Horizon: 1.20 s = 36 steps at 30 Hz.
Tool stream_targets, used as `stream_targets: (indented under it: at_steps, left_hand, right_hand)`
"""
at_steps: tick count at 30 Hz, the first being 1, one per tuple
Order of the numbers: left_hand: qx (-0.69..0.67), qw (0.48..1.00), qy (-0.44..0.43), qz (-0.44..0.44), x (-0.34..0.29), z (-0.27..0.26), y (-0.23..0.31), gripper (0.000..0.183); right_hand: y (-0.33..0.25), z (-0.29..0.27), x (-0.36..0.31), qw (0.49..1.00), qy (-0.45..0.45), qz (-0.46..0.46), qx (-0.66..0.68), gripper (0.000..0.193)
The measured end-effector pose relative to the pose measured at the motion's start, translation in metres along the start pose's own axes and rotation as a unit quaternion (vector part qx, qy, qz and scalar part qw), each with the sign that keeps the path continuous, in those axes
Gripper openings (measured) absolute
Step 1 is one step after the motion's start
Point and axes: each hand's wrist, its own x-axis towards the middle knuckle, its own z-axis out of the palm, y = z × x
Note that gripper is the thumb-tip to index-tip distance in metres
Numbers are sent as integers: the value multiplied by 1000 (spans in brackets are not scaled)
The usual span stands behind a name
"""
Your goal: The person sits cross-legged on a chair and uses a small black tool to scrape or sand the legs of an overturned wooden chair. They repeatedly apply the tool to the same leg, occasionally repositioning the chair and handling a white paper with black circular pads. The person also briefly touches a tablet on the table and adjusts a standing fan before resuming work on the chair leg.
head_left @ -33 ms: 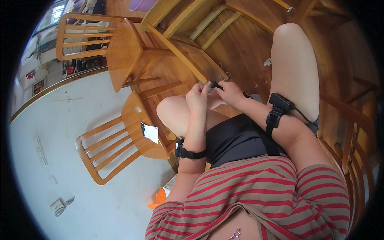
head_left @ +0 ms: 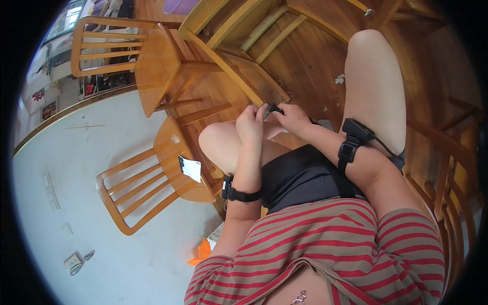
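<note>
My left hand (head_left: 249, 127) and my right hand (head_left: 293, 119) are close together above my legs, fingers closed in a pinch. Between the fingertips shows a small black piece (head_left: 275, 108), gripped by my right hand. A thin greyish strip (head_left: 267, 116) lies beside it, between the thumb and fingers of my left hand. The exact kind of either bit is too small to tell. To the left, a white sheet with black round pieces along one edge (head_left: 190, 169) rests on a wooden chair's seat (head_left: 173, 147).
Another wooden chair (head_left: 157, 66) stands farther off at the left. A wooden frame with slats (head_left: 223, 56) is just beyond my hands. White scraps (head_left: 339, 79) lie on the wood floor. A chair back (head_left: 450, 203) curves at my right. An orange item (head_left: 201, 253) is by my left elbow.
</note>
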Motion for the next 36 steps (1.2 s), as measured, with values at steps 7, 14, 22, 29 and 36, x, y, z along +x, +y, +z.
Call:
stream_targets:
  at_steps: [7,14,22,29,36]
  left_hand:
    - [-18,996,-71,52,-10,0,6,22]
    - [-102,976,-194,10,-22,4,-7,25]
    - [-626,702,-175,-292,14,-3,-24,22]
    - [-608,714,-177,-299,17,-1,-21,21]
    - [-596,723,-171,-305,16,-3,-14,20]
  right_hand:
    - [16,8,7,996,88,4,15,32]
    - [2,-1,4,997,70,-3,21,32]
    - [-19,-6,4,998,-14,-59,-22,26]
    - [-16,5,3,991,25,-120,-58,25]
    - [-18,5,3,993,7,-105,-44,26]
